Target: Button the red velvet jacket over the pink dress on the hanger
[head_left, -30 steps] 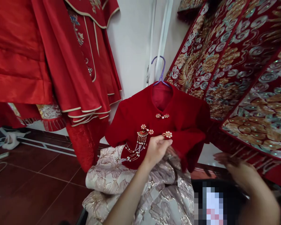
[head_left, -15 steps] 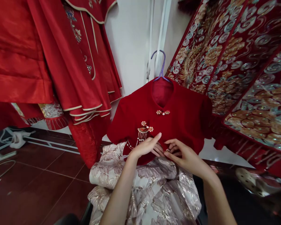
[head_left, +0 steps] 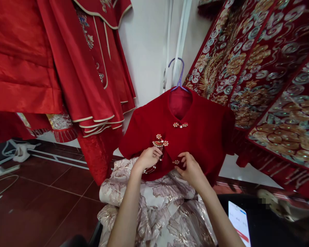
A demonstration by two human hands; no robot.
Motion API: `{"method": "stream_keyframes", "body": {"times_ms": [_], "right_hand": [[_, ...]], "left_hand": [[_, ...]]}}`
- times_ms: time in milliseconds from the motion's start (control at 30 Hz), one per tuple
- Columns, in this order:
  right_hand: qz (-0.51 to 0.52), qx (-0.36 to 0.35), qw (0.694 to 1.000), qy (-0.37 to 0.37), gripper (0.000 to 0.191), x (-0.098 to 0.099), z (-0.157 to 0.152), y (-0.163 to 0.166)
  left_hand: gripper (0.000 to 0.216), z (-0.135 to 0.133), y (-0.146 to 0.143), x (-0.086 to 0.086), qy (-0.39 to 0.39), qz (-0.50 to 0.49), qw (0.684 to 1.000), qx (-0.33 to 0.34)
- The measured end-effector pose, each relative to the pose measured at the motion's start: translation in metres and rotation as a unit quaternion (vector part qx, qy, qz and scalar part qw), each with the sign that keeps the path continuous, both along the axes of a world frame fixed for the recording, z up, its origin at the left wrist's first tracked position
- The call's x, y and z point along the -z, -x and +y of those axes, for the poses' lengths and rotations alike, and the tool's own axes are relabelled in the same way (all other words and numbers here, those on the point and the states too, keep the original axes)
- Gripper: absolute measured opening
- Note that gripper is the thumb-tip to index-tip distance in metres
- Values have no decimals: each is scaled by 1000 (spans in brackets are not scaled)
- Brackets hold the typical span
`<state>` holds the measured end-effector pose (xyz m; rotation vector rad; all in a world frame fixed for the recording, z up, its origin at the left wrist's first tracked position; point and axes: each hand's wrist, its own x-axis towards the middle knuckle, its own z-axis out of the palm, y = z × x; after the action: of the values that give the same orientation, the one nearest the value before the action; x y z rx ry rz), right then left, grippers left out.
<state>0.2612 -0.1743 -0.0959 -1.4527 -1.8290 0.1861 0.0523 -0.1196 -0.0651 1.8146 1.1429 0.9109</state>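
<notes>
A dark red short-sleeved jacket [head_left: 201, 127] hangs on a purple hanger [head_left: 179, 80]. A flower-shaped beaded fastener [head_left: 180, 125] joins its front below the neck. My left hand [head_left: 149, 158] is closed on the jacket's front, its fingertips by a beaded ornament [head_left: 159, 140] with tassels, which they partly cover. My right hand [head_left: 192, 169] has its thumb and fingers bent around the other front edge, beside a lower flower fastener [head_left: 175, 162]. The front stands parted between my hands.
Pale floral brocade fabric [head_left: 170, 209] lies bunched under my forearms. A lit phone [head_left: 239, 221] rests on a dark surface at the right. Red garments [head_left: 92, 75] hang on the left, a heavily embroidered one [head_left: 257, 79] on the right. A white rack base [head_left: 54, 157] stands on the tiled floor.
My left hand has moved left and up to the tasselled ornament. My right hand has shifted left, showing the lower fastener clearly. The phone has come into sight.
</notes>
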Motion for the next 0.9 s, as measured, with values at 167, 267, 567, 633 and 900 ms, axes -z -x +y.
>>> {"method": "stream_keyframes", "body": {"times_ms": [167, 267, 567, 633, 900], "right_hand": [[-26, 46, 999, 11, 16, 7, 7, -2], [-21, 23, 999, 11, 7, 8, 11, -3], [31, 67, 995, 60, 12, 27, 18, -1], [44, 57, 996, 52, 16, 30, 19, 0], [98, 44, 994, -10, 31, 27, 24, 2]], "left_hand": [[26, 0, -4, 9, 99, -6, 993, 56], [28, 0, -8, 6, 136, -24, 987, 83], [22, 6, -9, 13, 81, 61, 994, 28], [21, 4, -11, 12, 98, 48, 993, 34], [27, 4, -17, 12, 141, -37, 988, 59]]}}
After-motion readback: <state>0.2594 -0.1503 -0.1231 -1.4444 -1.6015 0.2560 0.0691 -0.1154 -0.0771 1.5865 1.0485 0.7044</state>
